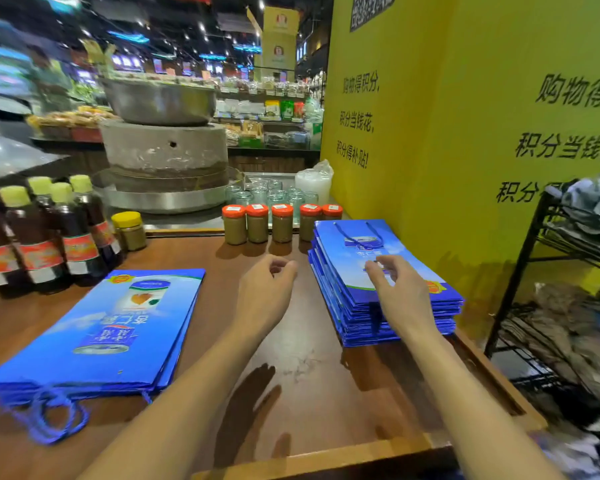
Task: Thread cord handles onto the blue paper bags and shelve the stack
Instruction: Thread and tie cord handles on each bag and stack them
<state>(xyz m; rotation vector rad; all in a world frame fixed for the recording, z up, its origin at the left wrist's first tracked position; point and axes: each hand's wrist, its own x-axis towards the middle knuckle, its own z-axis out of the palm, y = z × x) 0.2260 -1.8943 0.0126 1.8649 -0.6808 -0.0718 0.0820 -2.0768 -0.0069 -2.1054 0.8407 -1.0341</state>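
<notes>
Head view looks down on a table (309, 375) with blue bags in two lots. A tall stack (336, 271) lies at the right, against the yellow wall. Its top bag shows a cord handle (357, 235) looped at the far end. A thin pile (101, 327) lies at the left, and blue cords (45, 414) trail in a tangle off its near edge. I cannot tell whether those are threaded through or lying loose.

The left hand (267, 292) hangs over bare wood between the lots, its fingers loosely curled around nothing. The right hand (400, 292) is over the stack with relaxed, slightly spread fingers that grasp nothing. Whether it touches the top bag is unclear.

Judging by the size of the stack, threading looks mostly done, with the few bags at the left possibly remaining. Shelving has not begun: every bag is on the table. The wire rack (518, 271) at the right holds only crumpled bags and wrapping.
</notes>
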